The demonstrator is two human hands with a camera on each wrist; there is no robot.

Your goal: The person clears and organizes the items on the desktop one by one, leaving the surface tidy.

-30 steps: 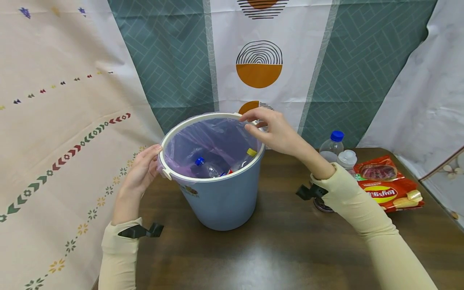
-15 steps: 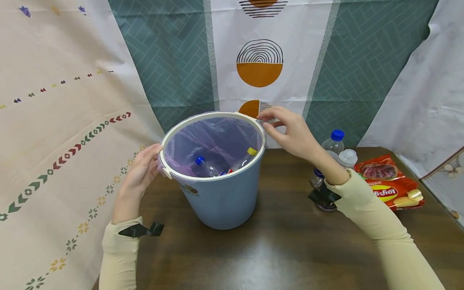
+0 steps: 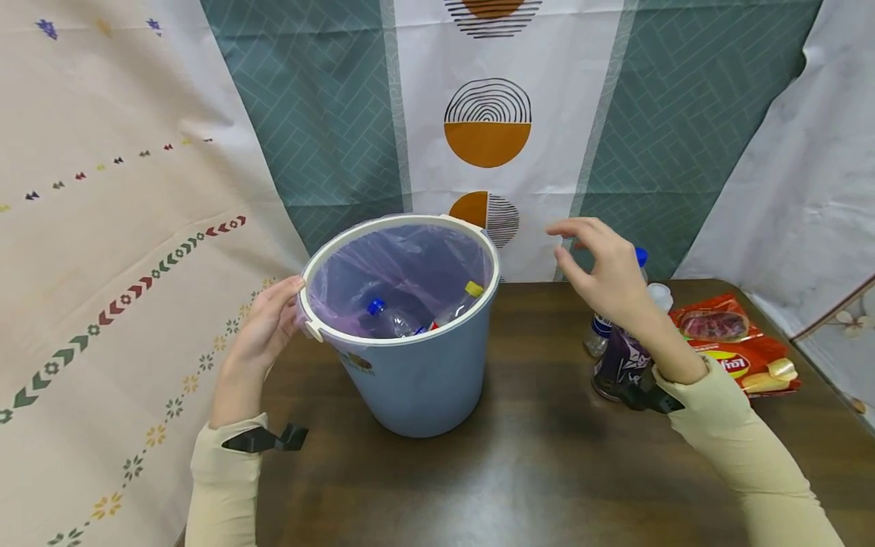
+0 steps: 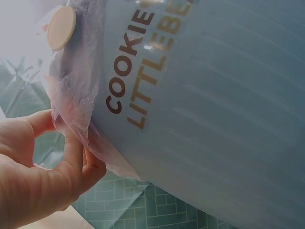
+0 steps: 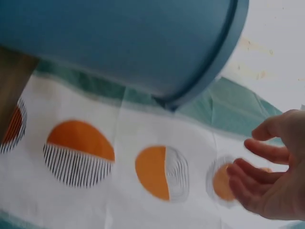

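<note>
A blue-grey bin (image 3: 424, 391) with a white rim (image 3: 403, 340) stands on the table, lined with a thin purplish plastic bag (image 3: 345, 285). Inside lie a clear bottle with a blue cap (image 3: 393, 319) and another with a yellow cap (image 3: 466, 301). My left hand (image 3: 263, 327) pinches the rim's left side; in the left wrist view its thumb and fingers hold the liner's folded edge (image 4: 74, 95). My right hand (image 3: 608, 270) hovers right of the bin, fingers loosely bent, holding nothing. It partly hides bottles behind it.
On the right side of the brown table (image 3: 533, 471) stand several bottles, one with a white cap (image 3: 659, 296), and a dark purple printed item (image 3: 620, 361). Red snack bags (image 3: 745, 365) lie beyond them. Patterned cloth (image 3: 342, 114) hangs behind and at the left.
My right hand has left the bin's far right rim and moved right toward the bottles. The left hand and the bin stay where they were.
</note>
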